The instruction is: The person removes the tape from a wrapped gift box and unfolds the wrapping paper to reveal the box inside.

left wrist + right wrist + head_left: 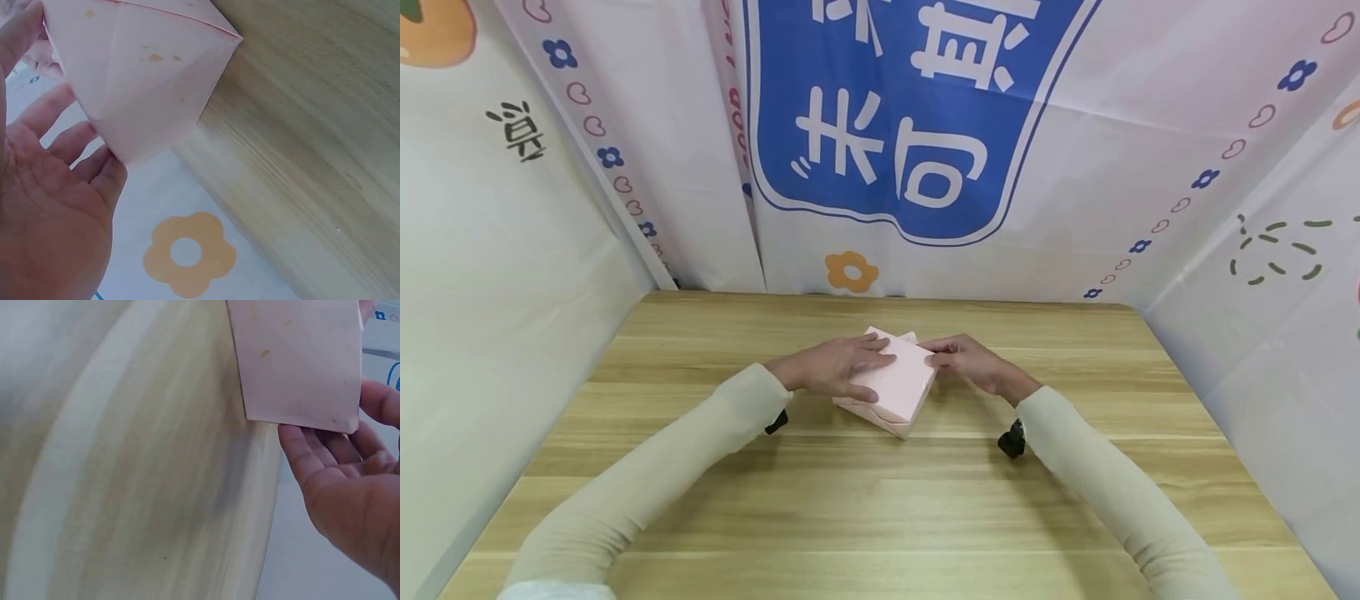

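A box wrapped in pink paper (901, 385) sits near the middle of the wooden table, turned at an angle. My left hand (835, 367) rests across its top, fingers spread and fairly straight. At the far right corner my right hand (976, 364) pinches the box, thumb on the upper edge and fingers on the far side. A small pale paper point rises behind the top. Seen from the left wrist, folded triangular paper (150, 81) with brownish specks covers one end. The right wrist view shows a smooth pink side (300, 362) with the fingers curled at its end.
The wooden table (880, 517) ends at a printed white cloth backdrop (1037, 258) with a blue sign and an orange flower. White cloth walls (490, 250) stand left and right. Dark wrist devices (1012, 440) hang under both sleeves.
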The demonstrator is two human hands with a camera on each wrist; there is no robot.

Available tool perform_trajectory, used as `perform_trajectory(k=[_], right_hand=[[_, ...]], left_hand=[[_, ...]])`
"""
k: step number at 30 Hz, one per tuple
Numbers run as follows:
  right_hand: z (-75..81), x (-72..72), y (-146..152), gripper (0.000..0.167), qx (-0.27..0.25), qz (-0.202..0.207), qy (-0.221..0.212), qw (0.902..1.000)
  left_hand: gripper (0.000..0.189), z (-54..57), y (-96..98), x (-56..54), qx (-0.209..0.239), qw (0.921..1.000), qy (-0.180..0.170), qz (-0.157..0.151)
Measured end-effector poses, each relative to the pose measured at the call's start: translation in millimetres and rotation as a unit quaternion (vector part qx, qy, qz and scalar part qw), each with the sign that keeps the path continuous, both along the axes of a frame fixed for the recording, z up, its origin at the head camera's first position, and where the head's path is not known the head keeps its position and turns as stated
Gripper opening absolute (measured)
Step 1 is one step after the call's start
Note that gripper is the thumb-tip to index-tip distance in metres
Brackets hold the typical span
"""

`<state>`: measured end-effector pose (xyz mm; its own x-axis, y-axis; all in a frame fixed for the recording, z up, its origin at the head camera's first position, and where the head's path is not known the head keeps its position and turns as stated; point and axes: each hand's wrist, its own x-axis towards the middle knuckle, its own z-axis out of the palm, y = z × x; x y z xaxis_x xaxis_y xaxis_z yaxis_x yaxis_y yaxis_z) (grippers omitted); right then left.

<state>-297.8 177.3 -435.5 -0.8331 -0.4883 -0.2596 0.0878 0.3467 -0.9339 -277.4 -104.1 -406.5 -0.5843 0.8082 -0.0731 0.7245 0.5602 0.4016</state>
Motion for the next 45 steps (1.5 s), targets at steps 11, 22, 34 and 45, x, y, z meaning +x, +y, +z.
perform_trajectory(k=[11,22,34,45], right_hand=[[-5.6,6.2,0,0.052,0.018,-0.064,0.089,0.9938],[1.1,15.5,-2,0.04,0.073,-0.008,0.214,0.9741],[2.4,19.3,1,0.017,0.113,0.026,0.357,0.9269],[-0.4,12.9,-6,0.006,0.152,0.023,0.388,0.9089]], left_hand=[[0.071,-3.3,10.2,12.4,-0.021,0.9927,0.112,0.038],[0.075,-1.6,28.2,26.7,-0.093,0.9758,0.158,0.119],[0.074,-3.9,29.2,28.1,-0.092,0.9716,0.174,0.131],[0.074,-4.5,28.7,29.1,-0.087,0.9724,0.173,0.13]])
